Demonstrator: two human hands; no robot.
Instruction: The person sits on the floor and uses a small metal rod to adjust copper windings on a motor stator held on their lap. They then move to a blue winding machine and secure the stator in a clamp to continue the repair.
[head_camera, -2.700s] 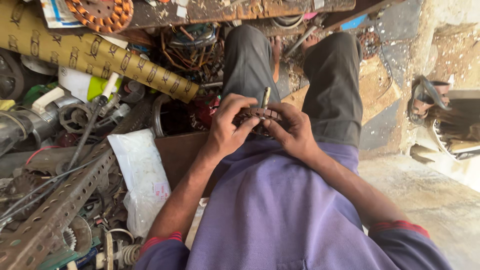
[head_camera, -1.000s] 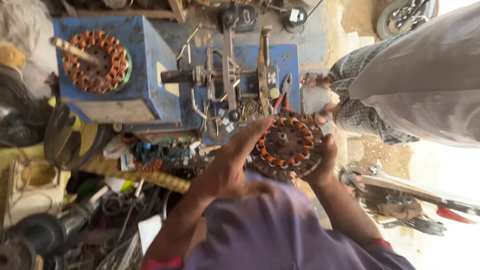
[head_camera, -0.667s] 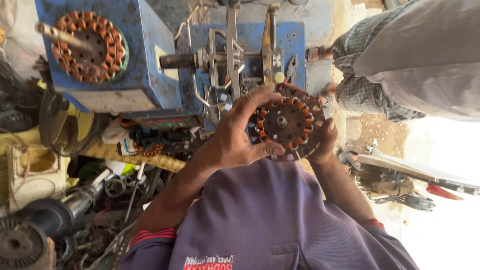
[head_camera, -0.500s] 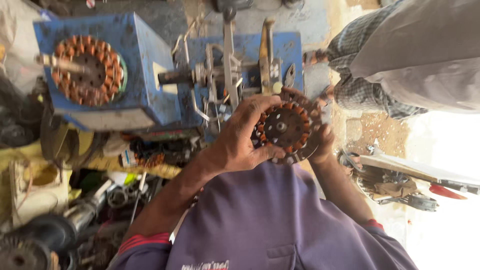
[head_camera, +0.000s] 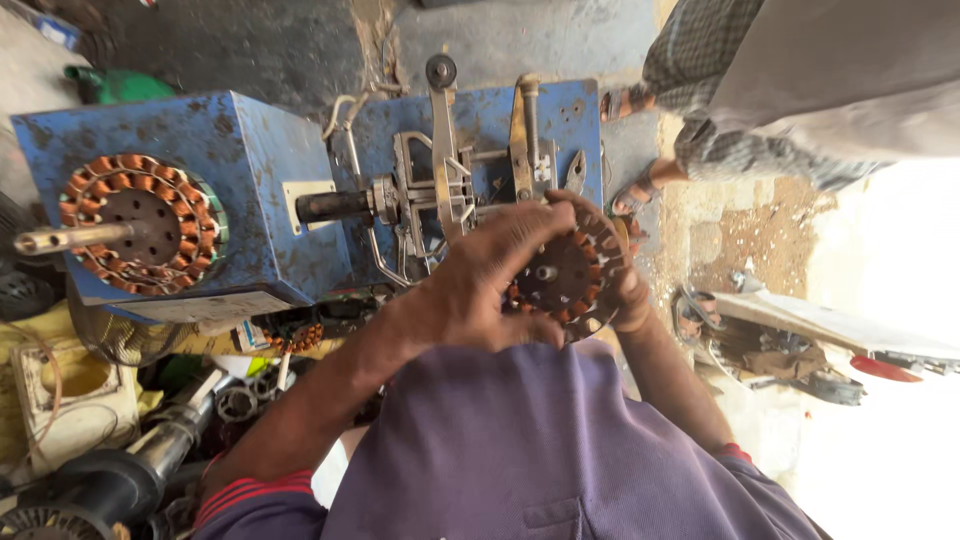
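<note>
- Both hands grip the copper-wound stator (head_camera: 565, 275): left hand (head_camera: 490, 285) clasps its near edge, right hand (head_camera: 628, 290) cups the far rim.
- Blue winding machine (head_camera: 250, 180) sits just beyond the fingers; its shaft (head_camera: 335, 207) is bare, stator not yet mounted.
- Another stator (head_camera: 140, 225) sits on the machine's side, well left.

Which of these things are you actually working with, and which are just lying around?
In hand:
round copper-wound stator
left hand
right hand

Lying about:
second copper-wound stator on a metal shaft
blue metal box machine
green plastic can

Pale rectangular label plate (head_camera: 308, 207) on the blue machine's (head_camera: 250, 150) side face.
</note>
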